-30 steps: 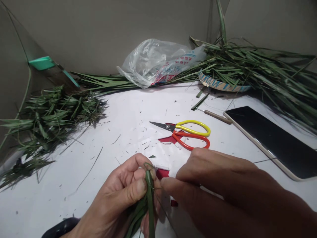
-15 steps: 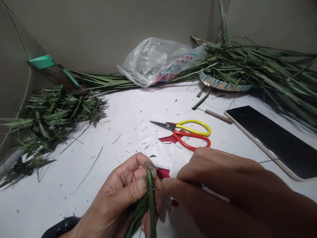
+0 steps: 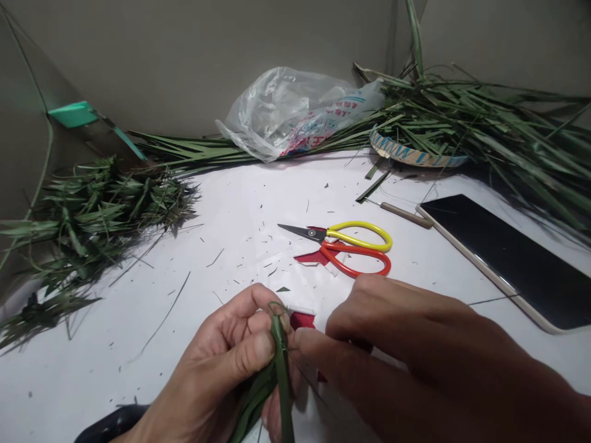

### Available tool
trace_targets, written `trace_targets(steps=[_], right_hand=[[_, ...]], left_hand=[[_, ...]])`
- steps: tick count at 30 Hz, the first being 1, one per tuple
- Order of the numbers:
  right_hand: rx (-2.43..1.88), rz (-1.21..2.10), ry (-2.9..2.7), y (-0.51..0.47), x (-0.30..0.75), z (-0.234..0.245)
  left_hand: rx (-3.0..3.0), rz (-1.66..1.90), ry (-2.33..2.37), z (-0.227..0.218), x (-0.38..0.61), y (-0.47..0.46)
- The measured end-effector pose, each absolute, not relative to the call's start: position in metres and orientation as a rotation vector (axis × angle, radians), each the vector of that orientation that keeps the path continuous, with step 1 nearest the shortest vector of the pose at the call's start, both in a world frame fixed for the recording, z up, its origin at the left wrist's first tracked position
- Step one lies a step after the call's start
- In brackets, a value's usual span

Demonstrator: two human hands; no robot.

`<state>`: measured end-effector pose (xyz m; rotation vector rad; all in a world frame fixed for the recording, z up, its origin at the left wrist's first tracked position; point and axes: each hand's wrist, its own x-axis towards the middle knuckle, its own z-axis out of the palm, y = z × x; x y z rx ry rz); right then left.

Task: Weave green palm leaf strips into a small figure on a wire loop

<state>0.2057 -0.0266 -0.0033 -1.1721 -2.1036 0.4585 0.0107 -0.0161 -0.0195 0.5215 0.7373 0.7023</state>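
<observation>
Low in the head view, my left hand [image 3: 231, 357] is closed on several long green leaf strips [image 3: 282, 387], pinched between thumb and fingers with their ends hanging down. A small loop stands at the top of the strips. My right hand [image 3: 397, 344] is closed just right of them, its fingertips pinching a thin strand [image 3: 292, 349] that reaches the leaf. Those fingertips are partly hidden behind the hand. Scraps of red paper [image 3: 302, 320] lie behind my fingers. Scissors [image 3: 318, 234] with one yellow and one red handle rest beyond my hands.
Woven leaf pieces [image 3: 96, 215] are heaped at left. Loose leaves [image 3: 466, 117] pile up at back right, beside a clear plastic bag [image 3: 281, 111]. A phone [image 3: 503, 258] and a thin handled tool [image 3: 406, 215] lie at right. Leaf bits dot the white surface [image 3: 240, 209].
My right hand has shifted slightly left, nearer the leaf strips. My left hand keeps its hold; the view has moved a little.
</observation>
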Motion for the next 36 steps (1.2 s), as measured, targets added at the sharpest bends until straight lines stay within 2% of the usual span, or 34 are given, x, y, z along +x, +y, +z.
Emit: trace_targets(steps=[5,8,18,23,33,36], right_hand=[[-0.987,0.494,-2.094,-0.0306,0.2058,-0.0027],[-1.158,0.647,-2.066,-0.0334,0.2066,-0.0024],[-1.020,0.434,-2.065,-0.0312,0.2033,-0.0034],[-1.011,0.418,-2.183,-0.0302,0.2018,-0.0048],[-1.123,0.379,-2.029,-0.0272,0.1972,-0.0098],[-1.041,0.233,-2.118,-0.0249,0.1975,-0.0108]], left_hand=[[0.581,0.720,0.766,-0.0203,0.0087,-0.0159],[0.606,0.712,0.762,-0.0210,0.0083,-0.0152],[0.636,0.703,0.776,-0.0223,0.0078,-0.0160],[0.642,0.711,0.762,-0.0204,0.0091,-0.0150],[0.706,0.708,0.803,-0.0241,0.0071,-0.0165],[0.736,0.696,0.822,-0.0232,0.0080,-0.0160]])
